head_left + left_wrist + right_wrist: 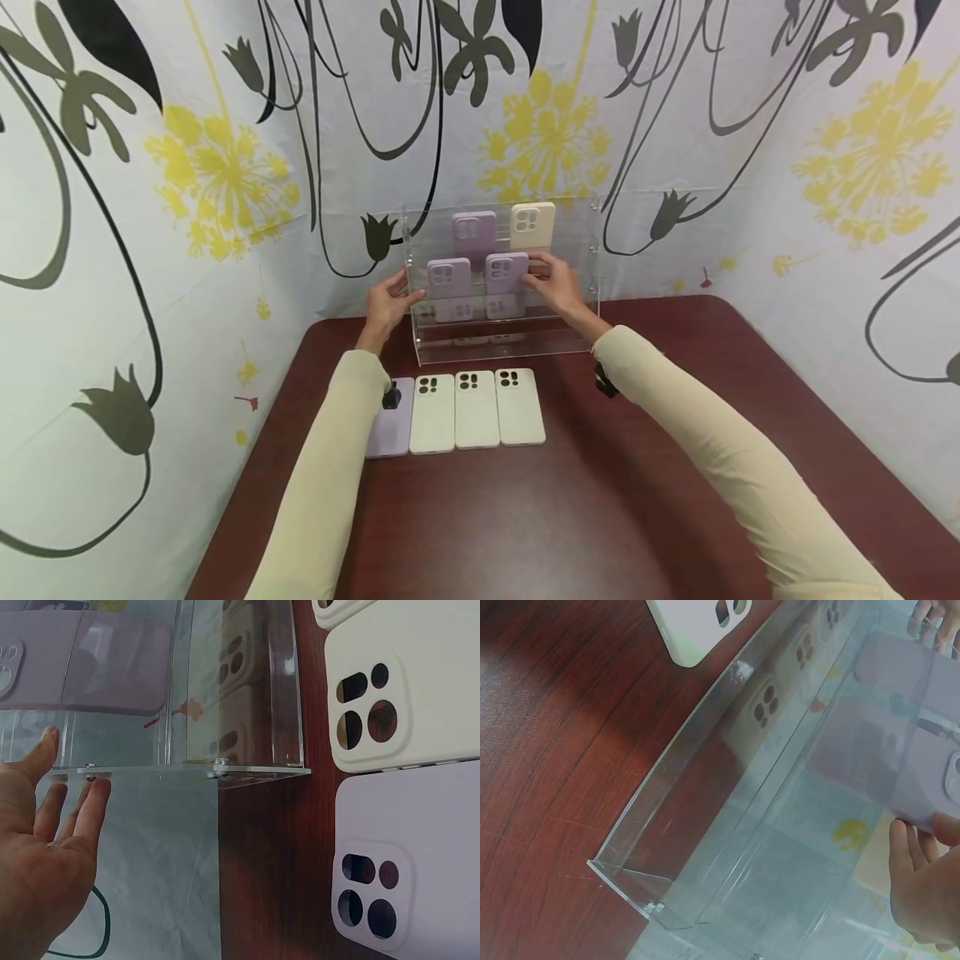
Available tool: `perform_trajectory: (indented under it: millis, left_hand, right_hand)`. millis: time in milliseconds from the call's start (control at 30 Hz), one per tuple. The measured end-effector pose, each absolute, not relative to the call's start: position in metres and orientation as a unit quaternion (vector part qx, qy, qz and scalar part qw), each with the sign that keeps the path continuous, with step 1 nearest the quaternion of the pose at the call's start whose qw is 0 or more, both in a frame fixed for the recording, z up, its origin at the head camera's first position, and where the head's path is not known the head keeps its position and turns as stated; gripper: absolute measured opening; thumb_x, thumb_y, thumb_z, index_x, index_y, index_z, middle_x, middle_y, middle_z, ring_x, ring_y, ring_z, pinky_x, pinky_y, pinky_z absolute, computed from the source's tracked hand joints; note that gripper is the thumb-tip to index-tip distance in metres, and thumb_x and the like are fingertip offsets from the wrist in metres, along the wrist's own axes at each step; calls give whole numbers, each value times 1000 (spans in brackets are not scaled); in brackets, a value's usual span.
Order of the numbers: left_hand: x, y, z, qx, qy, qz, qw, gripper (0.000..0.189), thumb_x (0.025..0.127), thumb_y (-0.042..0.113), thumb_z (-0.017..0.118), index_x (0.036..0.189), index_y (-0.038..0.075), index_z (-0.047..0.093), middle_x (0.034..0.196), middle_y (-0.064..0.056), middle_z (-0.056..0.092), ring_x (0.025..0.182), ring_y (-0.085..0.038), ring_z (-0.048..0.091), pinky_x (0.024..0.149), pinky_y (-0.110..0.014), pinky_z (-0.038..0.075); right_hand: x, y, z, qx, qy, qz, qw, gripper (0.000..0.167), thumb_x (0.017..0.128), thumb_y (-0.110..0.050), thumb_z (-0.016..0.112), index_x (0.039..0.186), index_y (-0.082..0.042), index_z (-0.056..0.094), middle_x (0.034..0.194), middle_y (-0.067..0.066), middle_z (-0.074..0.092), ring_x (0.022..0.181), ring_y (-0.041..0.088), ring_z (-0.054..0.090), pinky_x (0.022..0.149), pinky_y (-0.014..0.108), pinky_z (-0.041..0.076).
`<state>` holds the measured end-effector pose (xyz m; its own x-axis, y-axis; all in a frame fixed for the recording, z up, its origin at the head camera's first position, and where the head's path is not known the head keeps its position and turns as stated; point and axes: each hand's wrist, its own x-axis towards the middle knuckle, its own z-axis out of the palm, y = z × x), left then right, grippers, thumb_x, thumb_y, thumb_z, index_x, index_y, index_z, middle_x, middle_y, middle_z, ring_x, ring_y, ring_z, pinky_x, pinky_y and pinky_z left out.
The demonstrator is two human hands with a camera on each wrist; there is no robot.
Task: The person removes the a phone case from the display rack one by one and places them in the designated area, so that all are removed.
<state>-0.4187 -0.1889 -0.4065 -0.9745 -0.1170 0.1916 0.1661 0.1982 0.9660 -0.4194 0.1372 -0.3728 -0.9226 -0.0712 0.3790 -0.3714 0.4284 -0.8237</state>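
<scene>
My right hand pinches the right edge of a purple phone case that stands on a clear acrylic display stand. In the right wrist view, thumb and fingers are at the side of this case. My left hand holds the left side panel of the stand, thumb in front and fingers outside it, as the left wrist view shows. Left of the pinched case stands another purple case. On the tier above are a purple case and a cream case.
In front of the stand, a row of cases lies on the dark red table: a purple case, partly covered by the left sleeve, and three white cases. Behind the stand hangs a flower-patterned cloth.
</scene>
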Motion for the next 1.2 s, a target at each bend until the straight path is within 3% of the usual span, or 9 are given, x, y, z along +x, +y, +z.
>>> perform_trajectory:
  millis: [500, 800, 1200]
  left_hand:
    - [-418, -187, -406, -17, -762, -638, 112, 68, 91, 8, 81, 153, 6, 51, 149, -19, 56, 134, -36, 58, 106, -45, 54]
    - [-416, -187, -405, -17, -764, -635, 116, 68, 91, 7, 81, 153, 5, 51, 149, -22, 54, 134, -38, 57, 106, -49, 54]
    - [-416, -186, -407, -22, -758, -641, 117, 68, 91, 6, 81, 152, 4, 51, 148, -21, 56, 134, -38, 57, 107, -49, 53]
  right_hand:
    - [-417, 144, -361, 151, -827, 518, 159, 40, 95, 1, 73, 134, 4, 64, 121, 28, 71, 110, 41, 72, 93, 48, 61]
    - [-412, 145, -346, 162, -817, 528, 169, 39, 96, 1, 73, 134, 2, 64, 124, 26, 70, 111, 39, 72, 93, 41, 62]
    - [-400, 153, -322, 167, -822, 511, 188, 40, 97, -1, 73, 135, 1, 63, 126, 25, 70, 112, 39, 71, 96, 45, 61]
